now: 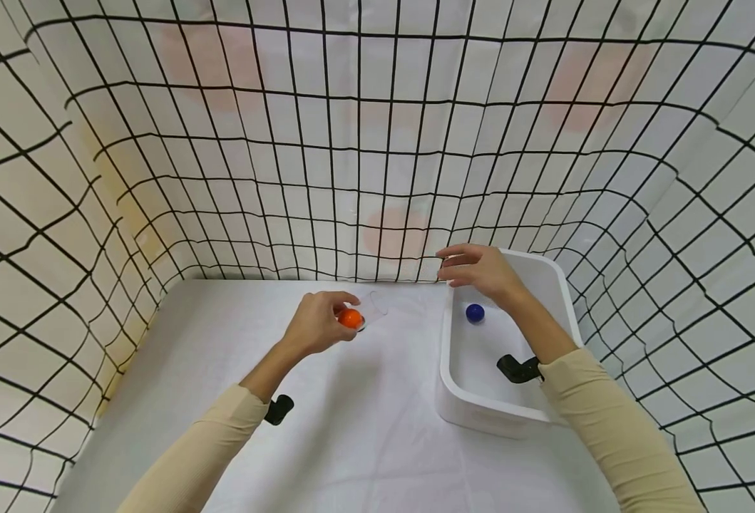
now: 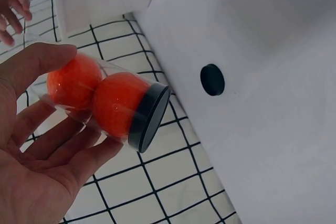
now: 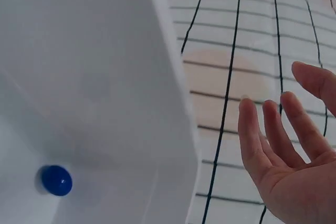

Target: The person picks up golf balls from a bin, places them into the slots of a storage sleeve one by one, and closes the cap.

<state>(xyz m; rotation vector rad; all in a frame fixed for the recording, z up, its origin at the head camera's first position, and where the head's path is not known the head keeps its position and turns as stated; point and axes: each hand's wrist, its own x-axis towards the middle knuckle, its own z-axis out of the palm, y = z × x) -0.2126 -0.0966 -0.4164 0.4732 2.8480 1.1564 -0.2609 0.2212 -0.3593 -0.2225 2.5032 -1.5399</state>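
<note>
And there's the shine: glossy orange balls [image 2: 121,103] gleam through a smooth, clear plastic-looking tube [image 2: 106,68], centre-left in the left wrist view! Head view, right side, a smooth white plastic-looking tub [image 1: 505,422] cradles a shiny blue ball [image 1: 475,313]; lower middle, matt, faintly creased white cloth [image 1: 403,442].

We count two hands [image 1: 319,322], two sleeves [image 1: 213,431] and two black wrist units [image 1: 518,368]. We count two orange balls [image 2: 118,103] and one blue ball [image 1: 475,313], three in total. We also count two black caps [image 2: 212,80], one clear tube [image 2: 105,68], one bin [image 1: 445,342], one net [image 1: 359,97] and one table [image 1: 223,328].
</note>
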